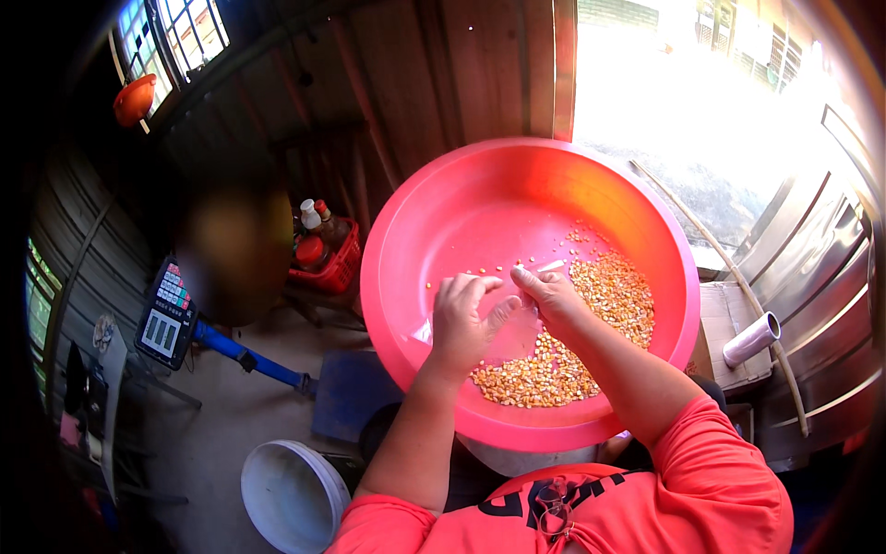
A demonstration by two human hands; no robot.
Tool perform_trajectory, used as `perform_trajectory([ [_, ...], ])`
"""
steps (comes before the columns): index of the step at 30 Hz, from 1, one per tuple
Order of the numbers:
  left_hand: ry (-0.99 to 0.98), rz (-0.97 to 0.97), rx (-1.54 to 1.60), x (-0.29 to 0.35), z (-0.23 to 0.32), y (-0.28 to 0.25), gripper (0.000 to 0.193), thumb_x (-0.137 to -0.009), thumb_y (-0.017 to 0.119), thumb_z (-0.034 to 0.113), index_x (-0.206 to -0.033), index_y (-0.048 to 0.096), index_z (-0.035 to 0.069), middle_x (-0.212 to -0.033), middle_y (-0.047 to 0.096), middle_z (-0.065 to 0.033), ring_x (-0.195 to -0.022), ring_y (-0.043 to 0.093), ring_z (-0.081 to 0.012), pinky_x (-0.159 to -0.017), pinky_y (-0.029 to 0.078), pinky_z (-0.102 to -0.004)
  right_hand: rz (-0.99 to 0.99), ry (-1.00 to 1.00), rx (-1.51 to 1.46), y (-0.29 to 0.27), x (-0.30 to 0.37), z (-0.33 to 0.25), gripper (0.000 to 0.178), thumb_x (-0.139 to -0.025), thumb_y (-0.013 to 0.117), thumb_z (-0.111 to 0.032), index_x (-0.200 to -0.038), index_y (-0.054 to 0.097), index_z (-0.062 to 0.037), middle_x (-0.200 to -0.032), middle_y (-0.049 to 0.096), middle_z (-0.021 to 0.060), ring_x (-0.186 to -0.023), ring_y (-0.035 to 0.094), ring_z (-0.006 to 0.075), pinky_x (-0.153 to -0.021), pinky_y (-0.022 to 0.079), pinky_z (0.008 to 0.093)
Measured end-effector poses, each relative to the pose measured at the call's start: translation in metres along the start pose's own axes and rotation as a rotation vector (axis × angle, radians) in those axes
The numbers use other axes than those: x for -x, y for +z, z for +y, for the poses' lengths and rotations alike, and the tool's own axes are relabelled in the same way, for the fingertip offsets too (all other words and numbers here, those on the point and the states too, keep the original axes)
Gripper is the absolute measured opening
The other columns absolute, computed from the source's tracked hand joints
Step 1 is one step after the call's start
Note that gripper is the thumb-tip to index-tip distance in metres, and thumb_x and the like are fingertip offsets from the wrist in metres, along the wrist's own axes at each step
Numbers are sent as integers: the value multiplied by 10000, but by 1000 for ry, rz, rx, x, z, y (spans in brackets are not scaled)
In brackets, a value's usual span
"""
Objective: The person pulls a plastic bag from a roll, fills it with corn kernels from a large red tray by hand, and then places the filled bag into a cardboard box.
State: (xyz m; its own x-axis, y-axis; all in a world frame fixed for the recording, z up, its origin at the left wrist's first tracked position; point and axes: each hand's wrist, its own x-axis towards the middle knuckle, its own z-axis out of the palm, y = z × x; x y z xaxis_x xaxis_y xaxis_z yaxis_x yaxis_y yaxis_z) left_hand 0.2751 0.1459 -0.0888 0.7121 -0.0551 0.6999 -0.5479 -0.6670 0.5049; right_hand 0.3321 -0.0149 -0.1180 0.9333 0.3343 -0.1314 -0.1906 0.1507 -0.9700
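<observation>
A large pink basin (392,231) stands in front of me, with loose yellow corn kernels (616,294) spread over its right and near side. Over the basin, my right hand (554,297) is closed in a pinch on a thin clear plastic bag (515,340). The bag hangs between my hands and is hard to make out against the pink. My left hand (461,319) is just left of it, fingers curved and apart, with a gap between thumb and forefinger. Whether its thumb touches the plastic is unclear.
A white bucket (293,499) sits on the floor at lower left, near a platform scale (355,392) with a blue post and display (166,314). A red basket (334,270) holds bottles. At right lie a plastic roll (752,340), cardboard (724,309) and a long stick (738,272).
</observation>
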Motion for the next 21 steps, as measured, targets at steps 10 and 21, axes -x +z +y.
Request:
perform_trajectory([
  [10, -122, -176, 214, 7, -17, 10, 97, -786, 635, 106, -771, 572, 33, -756, 558, -106, -723, 540, -268, -666, 432, -375, -202, -67, -167, 6, -3, -1, 280, -921, 541, -304, -752, 583, -85, -655, 522, -24, -575, 425, 54, -522, 330, 210],
  [21, -201, -161, 213, 7, -19, 6, 78, -814, 625, 82, -834, 601, 10, -748, 551, -85, -722, 559, -164, -704, 444, -277, -229, -24, -175, -2, -3, -7, 174, -848, 647, -196, -791, 621, -33, -701, 583, 18, -587, 493, 81, -542, 388, 236],
])
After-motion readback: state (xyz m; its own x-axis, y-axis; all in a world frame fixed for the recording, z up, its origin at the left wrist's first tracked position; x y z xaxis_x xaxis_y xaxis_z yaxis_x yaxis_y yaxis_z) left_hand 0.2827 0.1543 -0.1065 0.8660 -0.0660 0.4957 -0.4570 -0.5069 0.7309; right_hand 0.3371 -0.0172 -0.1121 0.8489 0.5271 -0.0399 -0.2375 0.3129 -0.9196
